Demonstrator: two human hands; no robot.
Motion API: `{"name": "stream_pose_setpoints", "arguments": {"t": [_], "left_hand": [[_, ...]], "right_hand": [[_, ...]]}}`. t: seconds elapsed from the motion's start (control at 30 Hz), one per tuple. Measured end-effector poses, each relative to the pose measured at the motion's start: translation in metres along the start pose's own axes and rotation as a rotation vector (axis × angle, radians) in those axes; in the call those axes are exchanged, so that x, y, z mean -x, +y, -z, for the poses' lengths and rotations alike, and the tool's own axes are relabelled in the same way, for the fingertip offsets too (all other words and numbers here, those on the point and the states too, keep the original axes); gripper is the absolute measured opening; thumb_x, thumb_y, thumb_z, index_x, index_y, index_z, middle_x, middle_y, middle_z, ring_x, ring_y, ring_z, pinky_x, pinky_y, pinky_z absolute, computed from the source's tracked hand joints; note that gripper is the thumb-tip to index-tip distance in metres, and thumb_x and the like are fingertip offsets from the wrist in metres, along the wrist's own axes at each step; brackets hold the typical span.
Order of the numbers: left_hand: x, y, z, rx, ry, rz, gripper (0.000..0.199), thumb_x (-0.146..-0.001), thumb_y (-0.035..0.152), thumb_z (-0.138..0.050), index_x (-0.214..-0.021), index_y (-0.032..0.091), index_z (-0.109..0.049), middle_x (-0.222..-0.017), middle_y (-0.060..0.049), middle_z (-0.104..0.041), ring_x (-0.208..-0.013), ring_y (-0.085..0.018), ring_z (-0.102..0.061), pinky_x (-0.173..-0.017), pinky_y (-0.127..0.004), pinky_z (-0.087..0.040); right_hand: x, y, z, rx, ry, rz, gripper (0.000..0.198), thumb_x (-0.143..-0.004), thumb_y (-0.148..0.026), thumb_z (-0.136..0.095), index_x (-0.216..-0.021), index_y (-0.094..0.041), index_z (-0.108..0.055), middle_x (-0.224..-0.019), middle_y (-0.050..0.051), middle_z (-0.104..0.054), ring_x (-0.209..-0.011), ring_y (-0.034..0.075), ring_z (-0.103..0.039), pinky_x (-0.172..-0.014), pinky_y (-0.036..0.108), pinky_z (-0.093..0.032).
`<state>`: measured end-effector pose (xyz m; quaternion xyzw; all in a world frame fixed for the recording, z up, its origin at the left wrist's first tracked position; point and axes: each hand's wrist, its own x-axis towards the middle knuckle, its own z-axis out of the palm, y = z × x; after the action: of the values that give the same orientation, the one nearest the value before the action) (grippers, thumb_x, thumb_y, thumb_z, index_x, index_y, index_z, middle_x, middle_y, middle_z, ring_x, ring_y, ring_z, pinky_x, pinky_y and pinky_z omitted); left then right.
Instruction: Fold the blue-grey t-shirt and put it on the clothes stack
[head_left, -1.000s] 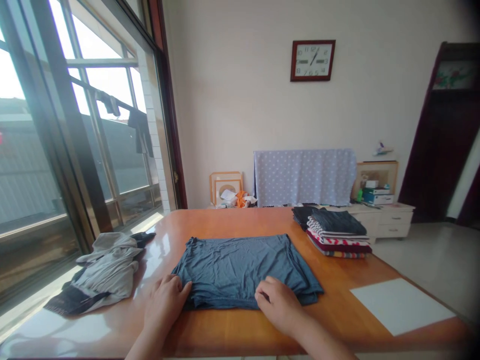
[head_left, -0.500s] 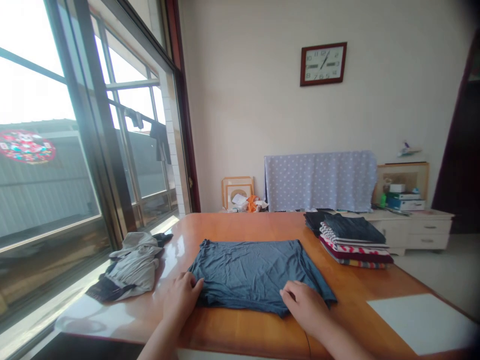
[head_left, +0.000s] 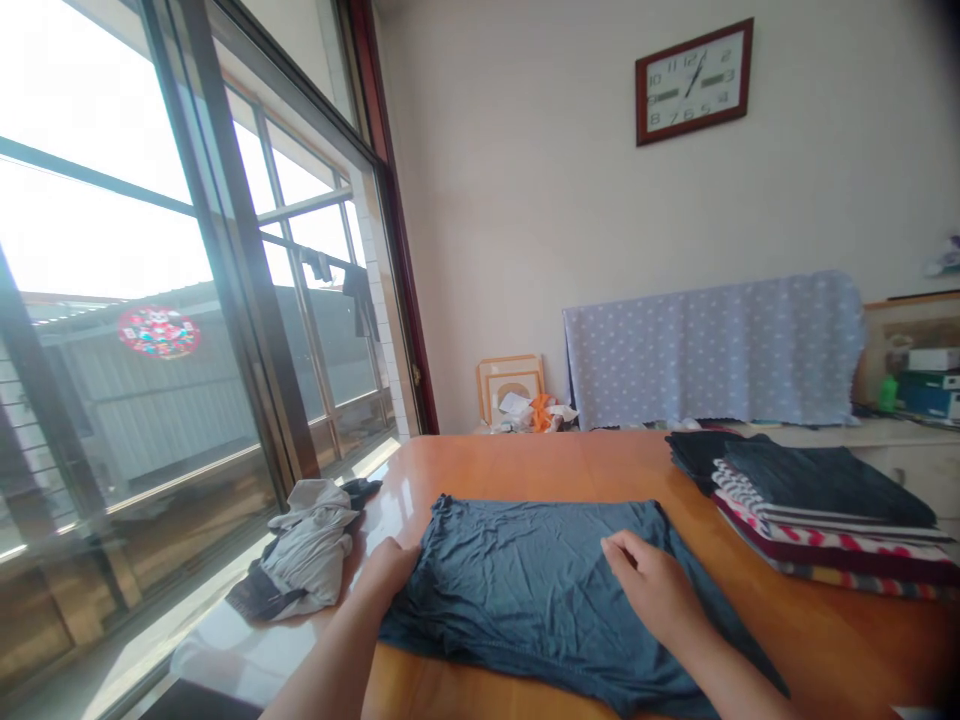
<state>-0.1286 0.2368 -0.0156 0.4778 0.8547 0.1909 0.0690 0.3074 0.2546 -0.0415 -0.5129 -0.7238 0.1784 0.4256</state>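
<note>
A thin, wrinkled dark blue-grey garment lies spread flat and folded on the table in front of me. My left hand is at its left edge near the far corner, with fingers closed on the gathered fabric; the fingertips are partly hidden. Over the right part of the cloth is my right hand, fingers curled together, with no fabric visibly pinched in them. A crumpled light grey and dark garment lies to the left of my left arm.
The glossy wooden table stands beside a large window. At its right is a stack of folded clothes, dark pieces on top. Behind are a polka-dot cloth, picture frames and a wall clock.
My view has turned left and come closer to the table. My left hand has slid toward the far left corner of the garment. My right hand has moved farther over the cloth.
</note>
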Motion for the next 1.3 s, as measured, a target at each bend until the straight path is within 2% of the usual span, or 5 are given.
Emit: {"name": "stream_pose_setpoints", "arguments": {"t": [0.2, 0.33, 0.6, 0.97, 1.3], "left_hand": [[0.013, -0.021, -0.002, -0.035, -0.099, -0.045, 0.062, -0.078, 0.079, -0.049, -0.08, 0.019, -0.064, -0.083, -0.01, -0.073, -0.081, -0.028, -0.069, -0.062, -0.032, -0.038], [0.028, -0.035, -0.011, -0.05, -0.088, -0.074, 0.048, -0.079, 0.069, -0.056, -0.08, 0.021, -0.061, -0.081, -0.005, -0.072, -0.079, -0.025, -0.067, -0.059, -0.03, -0.033], [0.074, -0.018, -0.002, 0.029, 0.006, 0.041, 0.044, -0.081, 0.067, -0.057, -0.089, 0.024, -0.062, -0.094, -0.006, -0.074, -0.095, -0.029, -0.067, -0.069, -0.031, -0.039], [0.092, -0.026, -0.015, 0.065, 0.089, 0.027, 0.024, -0.085, 0.046, -0.054, -0.098, 0.027, -0.064, -0.112, -0.009, -0.07, -0.11, -0.03, -0.061, -0.086, -0.04, -0.038], [0.089, -0.028, -0.017, 0.08, 0.024, 0.037, 0.024, -0.083, 0.04, -0.058, -0.103, 0.027, -0.063, -0.118, -0.014, -0.066, -0.114, -0.034, -0.056, -0.089, -0.046, -0.035]], "right_hand": [[0.003, -0.032, 0.005, -0.07, -0.222, 0.043, 0.031, -0.094, -0.047, -0.047, -0.078, -0.025, -0.064, -0.074, 0.002, -0.067, -0.075, 0.021, -0.061, -0.068, 0.028, -0.043], [-0.018, -0.063, -0.013, -0.157, -0.316, 0.091, 0.027, -0.092, -0.043, -0.051, -0.078, -0.024, -0.066, -0.072, 0.0, -0.065, -0.071, 0.018, -0.059, -0.066, 0.026, -0.043], [-0.085, -0.102, -0.132, -0.208, -0.476, -0.083, 0.018, -0.085, -0.03, -0.051, -0.078, -0.019, -0.064, -0.069, 0.001, -0.068, -0.06, 0.013, -0.06, -0.055, 0.022, -0.039], [-0.158, -0.149, -0.263, 0.073, -0.435, 0.006, 0.013, -0.078, -0.018, -0.056, -0.071, -0.017, -0.068, -0.073, 0.005, -0.07, -0.071, 0.016, -0.062, -0.064, 0.024, -0.038], [-0.189, -0.154, -0.306, 0.234, -0.51, 0.095, 0.064, -0.079, -0.022, -0.071, -0.141, -0.021, -0.057, -0.127, 0.016, -0.067, -0.12, 0.03, -0.062, -0.098, 0.036, -0.047]]}}
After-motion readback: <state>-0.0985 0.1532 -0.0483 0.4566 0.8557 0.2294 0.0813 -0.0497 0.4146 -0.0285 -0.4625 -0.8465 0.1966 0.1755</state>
